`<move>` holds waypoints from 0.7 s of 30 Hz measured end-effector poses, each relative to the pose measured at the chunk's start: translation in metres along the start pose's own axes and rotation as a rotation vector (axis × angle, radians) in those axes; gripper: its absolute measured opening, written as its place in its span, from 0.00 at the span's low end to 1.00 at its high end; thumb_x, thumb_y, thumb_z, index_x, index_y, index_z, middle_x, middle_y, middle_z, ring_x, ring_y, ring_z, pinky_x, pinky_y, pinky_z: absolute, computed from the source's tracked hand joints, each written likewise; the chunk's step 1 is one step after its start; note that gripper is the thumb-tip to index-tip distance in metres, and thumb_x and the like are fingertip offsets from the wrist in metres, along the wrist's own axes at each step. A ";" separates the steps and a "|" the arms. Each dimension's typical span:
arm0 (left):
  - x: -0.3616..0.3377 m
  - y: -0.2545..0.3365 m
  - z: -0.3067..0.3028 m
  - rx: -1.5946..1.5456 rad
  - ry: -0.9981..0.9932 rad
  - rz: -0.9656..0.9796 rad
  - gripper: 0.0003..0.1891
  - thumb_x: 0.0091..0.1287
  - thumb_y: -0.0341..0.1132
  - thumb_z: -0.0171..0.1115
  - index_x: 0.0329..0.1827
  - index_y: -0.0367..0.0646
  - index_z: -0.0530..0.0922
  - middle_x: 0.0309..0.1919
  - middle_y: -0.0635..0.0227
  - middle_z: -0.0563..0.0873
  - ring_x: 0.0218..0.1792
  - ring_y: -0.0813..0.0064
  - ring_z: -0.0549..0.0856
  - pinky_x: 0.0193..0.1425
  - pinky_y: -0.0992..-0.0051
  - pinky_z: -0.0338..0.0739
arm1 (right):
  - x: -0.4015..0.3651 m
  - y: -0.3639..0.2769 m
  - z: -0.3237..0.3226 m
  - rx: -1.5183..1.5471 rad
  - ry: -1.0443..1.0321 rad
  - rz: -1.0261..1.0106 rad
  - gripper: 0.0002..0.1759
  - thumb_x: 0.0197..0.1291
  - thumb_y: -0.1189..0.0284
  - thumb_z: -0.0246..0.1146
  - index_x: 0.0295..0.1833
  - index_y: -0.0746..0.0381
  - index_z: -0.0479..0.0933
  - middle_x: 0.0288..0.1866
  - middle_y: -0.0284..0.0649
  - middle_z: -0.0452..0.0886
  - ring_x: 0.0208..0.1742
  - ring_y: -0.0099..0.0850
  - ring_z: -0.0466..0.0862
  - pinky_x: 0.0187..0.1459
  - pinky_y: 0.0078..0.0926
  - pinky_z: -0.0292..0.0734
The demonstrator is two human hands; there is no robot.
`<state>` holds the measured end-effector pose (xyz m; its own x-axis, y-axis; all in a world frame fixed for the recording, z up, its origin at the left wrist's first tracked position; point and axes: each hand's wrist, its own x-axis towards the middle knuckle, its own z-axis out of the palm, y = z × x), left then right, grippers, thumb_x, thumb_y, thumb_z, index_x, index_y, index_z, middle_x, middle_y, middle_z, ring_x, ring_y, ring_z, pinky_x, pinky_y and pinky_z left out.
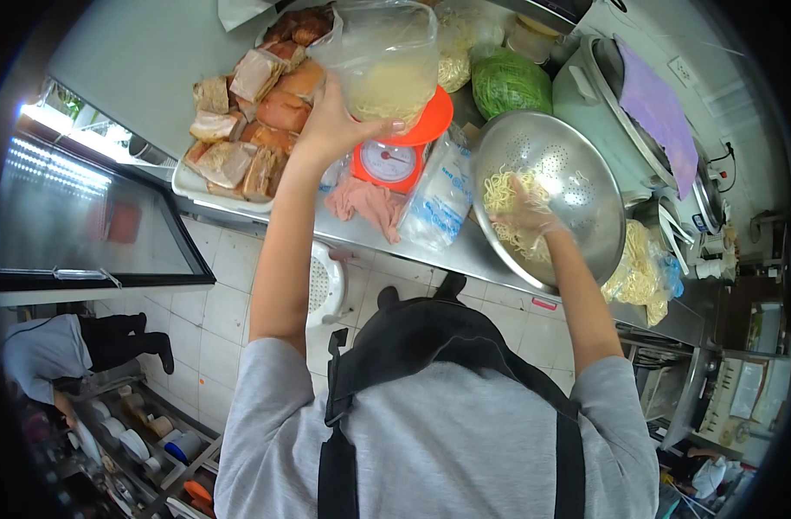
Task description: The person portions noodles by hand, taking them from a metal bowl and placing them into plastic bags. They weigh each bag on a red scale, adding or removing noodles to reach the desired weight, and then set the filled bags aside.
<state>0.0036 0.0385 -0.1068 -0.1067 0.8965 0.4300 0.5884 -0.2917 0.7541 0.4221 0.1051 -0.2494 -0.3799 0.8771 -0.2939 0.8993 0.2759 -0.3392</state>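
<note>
My left hand (337, 123) grips the side of a clear plastic bag (374, 39), its thumb across the front. Pale noodles (391, 91) fill the bottom of the bag, which rests on the round orange pan (432, 119) of a kitchen scale (389, 163). To the right, a large steel colander (590, 186) tilts toward me. Inside it my right hand (530, 212), seemingly in a thin clear glove, has its fingers closed around yellow noodles (504, 192). Some of its fingertips are hidden among the strands.
A white tray of meat chunks (257, 76) stands left of the scale. A pink cloth (365, 206) and a pack of plastic bags (439, 195) lie at the counter edge. Behind are bagged greens (510, 82) and a large pot (577, 108). Another person (45, 350) bends at lower left.
</note>
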 end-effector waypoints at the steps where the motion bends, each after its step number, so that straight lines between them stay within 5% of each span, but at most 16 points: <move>1: 0.004 -0.003 0.005 0.001 -0.009 -0.039 0.57 0.43 0.47 0.83 0.73 0.33 0.58 0.64 0.40 0.72 0.67 0.49 0.72 0.73 0.60 0.66 | -0.020 -0.051 -0.031 0.026 -0.060 0.067 0.60 0.44 0.52 0.77 0.78 0.63 0.53 0.67 0.52 0.75 0.71 0.38 0.72 0.73 0.28 0.61; 3: 0.015 -0.007 0.015 0.063 0.025 -0.028 0.41 0.51 0.44 0.80 0.64 0.33 0.70 0.57 0.49 0.81 0.58 0.59 0.80 0.66 0.64 0.72 | -0.029 -0.072 -0.047 -0.015 -0.085 0.083 0.50 0.46 0.57 0.75 0.74 0.60 0.63 0.68 0.53 0.73 0.67 0.40 0.76 0.69 0.31 0.67; 5: 0.029 -0.017 0.029 0.099 0.052 -0.058 0.33 0.56 0.49 0.74 0.59 0.34 0.77 0.52 0.50 0.85 0.53 0.57 0.84 0.62 0.64 0.75 | -0.015 -0.045 -0.034 -0.165 -0.014 -0.015 0.40 0.48 0.60 0.72 0.69 0.57 0.72 0.68 0.53 0.72 0.62 0.42 0.79 0.66 0.34 0.72; 7: 0.042 -0.030 0.040 0.123 0.060 -0.143 0.36 0.59 0.60 0.66 0.57 0.36 0.79 0.49 0.42 0.85 0.51 0.44 0.83 0.61 0.58 0.75 | -0.015 -0.032 -0.029 -0.143 -0.050 0.031 0.37 0.49 0.63 0.69 0.68 0.56 0.74 0.66 0.51 0.73 0.62 0.42 0.79 0.63 0.36 0.74; 10: 0.063 -0.022 0.045 0.389 0.127 -0.257 0.31 0.69 0.61 0.51 0.50 0.39 0.84 0.42 0.43 0.87 0.48 0.40 0.83 0.54 0.56 0.76 | -0.014 -0.010 -0.039 0.010 0.009 -0.040 0.36 0.46 0.65 0.69 0.65 0.60 0.76 0.54 0.53 0.82 0.55 0.40 0.83 0.58 0.37 0.78; 13: 0.095 0.002 0.030 0.235 0.065 -0.260 0.27 0.74 0.55 0.46 0.52 0.41 0.84 0.37 0.46 0.88 0.46 0.47 0.86 0.50 0.55 0.76 | -0.026 0.006 -0.054 0.293 0.167 -0.036 0.35 0.45 0.63 0.70 0.61 0.64 0.78 0.48 0.53 0.85 0.49 0.40 0.86 0.55 0.34 0.79; 14: 0.108 -0.007 0.034 -0.073 0.119 -0.193 0.27 0.76 0.54 0.44 0.50 0.40 0.85 0.28 0.50 0.87 0.42 0.60 0.88 0.44 0.58 0.77 | -0.034 0.003 -0.078 0.386 0.012 0.053 0.35 0.46 0.60 0.70 0.59 0.69 0.78 0.49 0.54 0.86 0.48 0.41 0.86 0.54 0.33 0.79; 15: 0.119 0.024 0.019 0.086 0.037 -0.410 0.26 0.77 0.51 0.44 0.54 0.39 0.83 0.34 0.54 0.87 0.41 0.65 0.88 0.38 0.63 0.82 | -0.038 0.010 -0.087 0.403 0.072 0.027 0.35 0.47 0.60 0.70 0.59 0.70 0.78 0.48 0.54 0.86 0.48 0.42 0.86 0.54 0.34 0.79; 17: 0.143 0.026 0.025 -0.388 0.096 -0.545 0.25 0.76 0.49 0.45 0.62 0.37 0.77 0.50 0.53 0.83 0.44 0.58 0.87 0.36 0.64 0.88 | -0.048 0.028 -0.098 0.434 0.190 -0.030 0.35 0.49 0.59 0.69 0.58 0.73 0.77 0.47 0.55 0.86 0.48 0.43 0.86 0.54 0.36 0.78; 20: 0.191 -0.006 0.027 -0.520 -0.031 -0.546 0.26 0.76 0.47 0.45 0.68 0.37 0.69 0.63 0.54 0.75 0.49 0.52 0.85 0.38 0.58 0.90 | -0.072 0.021 -0.128 0.404 0.289 0.035 0.34 0.52 0.58 0.69 0.58 0.75 0.77 0.47 0.57 0.85 0.49 0.45 0.86 0.54 0.37 0.78; 21: 0.202 -0.007 0.031 -0.490 -0.002 -0.508 0.25 0.76 0.46 0.44 0.67 0.35 0.70 0.60 0.54 0.77 0.48 0.54 0.86 0.38 0.59 0.90 | -0.080 0.017 -0.137 0.431 0.253 0.048 0.34 0.53 0.58 0.69 0.58 0.75 0.77 0.47 0.58 0.85 0.49 0.45 0.86 0.54 0.37 0.77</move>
<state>0.0033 0.2317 -0.0405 -0.2703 0.9621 -0.0348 0.0380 0.0468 0.9982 0.4974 0.0939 -0.1088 -0.2283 0.9673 -0.1103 0.7231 0.0926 -0.6845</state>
